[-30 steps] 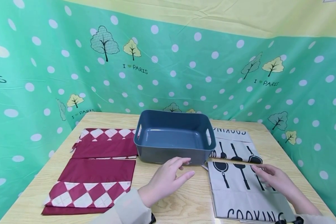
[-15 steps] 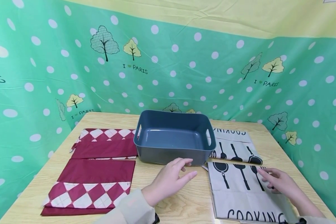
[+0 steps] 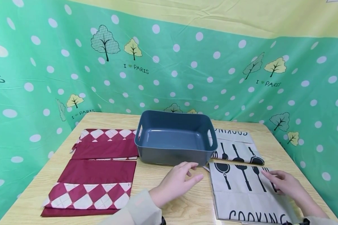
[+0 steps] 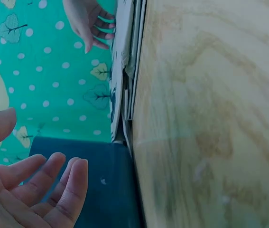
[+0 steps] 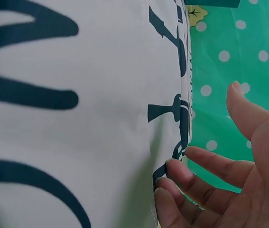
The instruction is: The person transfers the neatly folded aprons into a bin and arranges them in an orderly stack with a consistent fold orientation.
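At the left of the head view, two red cloths lie folded on the table [image 3: 194, 209]. The far red cloth [image 3: 105, 150], left of centre, has white diamonds along its top edge, and its right end runs up to the bin. The near red cloth [image 3: 98, 172], at lower left, has its diamonds toward the bottom of the frame.

In the middle stands the bin [image 3: 171, 155], dark blue and upright, a handle slot in each end. Below it, at lower centre, a pale sleeve [image 3: 140, 206] leads to the left hand [image 3: 178, 181]. Its thumb and fingers are spread, fingers lightly bent, over the table and just in front of the bin; whether it touches the bin I cannot tell.

Right of the bin, and partly hidden by it, lies the far white cloth [image 3: 236, 150], its lettering upside down. The near white cloth [image 3: 239, 190] fills the lower right, folded flat, printed with a pan, utensils and "COOKING". Over its right side is the right hand [image 3: 287, 184], thumb held apart from loosely bent fingers. In the right wrist view its fingertips [image 5: 162, 194] come up to the cloth's edge; contact is unclear.

The green dotted curtain [image 3: 309, 103] hangs behind and down the right edge.
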Tool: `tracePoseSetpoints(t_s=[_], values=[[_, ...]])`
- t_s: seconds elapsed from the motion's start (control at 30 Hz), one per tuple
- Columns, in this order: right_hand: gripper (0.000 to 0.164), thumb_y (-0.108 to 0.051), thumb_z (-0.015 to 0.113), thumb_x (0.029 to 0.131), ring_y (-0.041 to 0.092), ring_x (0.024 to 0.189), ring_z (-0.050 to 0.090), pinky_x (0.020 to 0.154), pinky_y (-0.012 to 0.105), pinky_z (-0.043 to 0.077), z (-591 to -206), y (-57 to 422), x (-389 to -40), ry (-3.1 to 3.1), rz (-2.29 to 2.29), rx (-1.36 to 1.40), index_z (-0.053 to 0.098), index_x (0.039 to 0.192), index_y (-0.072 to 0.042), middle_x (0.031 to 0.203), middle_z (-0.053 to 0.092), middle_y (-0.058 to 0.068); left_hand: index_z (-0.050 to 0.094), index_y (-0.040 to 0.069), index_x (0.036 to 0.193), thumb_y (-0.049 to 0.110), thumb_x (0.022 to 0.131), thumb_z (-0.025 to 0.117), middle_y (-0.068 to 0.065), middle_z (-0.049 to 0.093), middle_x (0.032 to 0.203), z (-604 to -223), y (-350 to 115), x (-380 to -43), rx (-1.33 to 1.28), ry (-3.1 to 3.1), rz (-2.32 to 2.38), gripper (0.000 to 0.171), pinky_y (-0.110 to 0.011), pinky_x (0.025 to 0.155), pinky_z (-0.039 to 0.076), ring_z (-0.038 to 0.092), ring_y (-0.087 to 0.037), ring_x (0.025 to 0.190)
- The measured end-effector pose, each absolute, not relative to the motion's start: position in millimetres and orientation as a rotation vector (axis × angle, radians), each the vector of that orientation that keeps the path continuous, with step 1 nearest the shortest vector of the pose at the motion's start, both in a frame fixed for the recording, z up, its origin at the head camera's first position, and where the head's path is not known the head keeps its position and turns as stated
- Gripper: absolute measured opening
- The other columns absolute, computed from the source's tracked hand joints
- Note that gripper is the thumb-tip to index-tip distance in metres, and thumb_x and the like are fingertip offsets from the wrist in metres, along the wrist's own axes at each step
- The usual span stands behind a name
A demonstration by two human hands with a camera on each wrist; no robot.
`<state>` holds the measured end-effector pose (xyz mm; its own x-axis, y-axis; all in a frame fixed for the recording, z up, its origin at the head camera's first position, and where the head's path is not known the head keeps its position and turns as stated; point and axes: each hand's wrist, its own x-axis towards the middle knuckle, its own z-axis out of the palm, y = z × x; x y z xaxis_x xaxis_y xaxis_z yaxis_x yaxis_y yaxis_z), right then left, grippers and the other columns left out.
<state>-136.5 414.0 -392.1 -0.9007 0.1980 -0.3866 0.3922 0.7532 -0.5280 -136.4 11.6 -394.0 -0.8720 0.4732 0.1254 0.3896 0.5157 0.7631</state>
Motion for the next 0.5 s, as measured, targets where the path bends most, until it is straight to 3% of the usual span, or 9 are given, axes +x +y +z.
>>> tracePoseSetpoints(t_s=[0.23, 0.5], values=[[0.090, -0.062, 0.049, 0.096, 0.017, 0.074, 0.054, 0.060, 0.030, 0.049, -395, 419, -138, 2.659, -0.886, 0.456, 0.036, 0.140, 0.016, 0.097, 0.062, 0.011, 0.059, 0.011, 0.135, 0.052, 0.096, 0.058, 0.000, 0.064, 0.128, -399, 18, -135, 0.680, 2.589, 1.330, 0.057, -0.024, 0.078, 0.051, 0.061, -0.006, 0.095], [0.092, -0.057, 0.067, 0.088, 0.020, 0.078, 0.053, 0.061, 0.031, 0.049, -399, 427, -139, 2.660, -0.872, 0.457, 0.037, 0.138, 0.015, 0.104, 0.059, 0.024, 0.060, 0.010, 0.133, 0.049, 0.094, 0.062, -0.001, 0.065, 0.123, -405, 26, -133, 0.608, 2.512, 1.394, 0.056, -0.022, 0.074, 0.050, 0.061, -0.008, 0.092]])
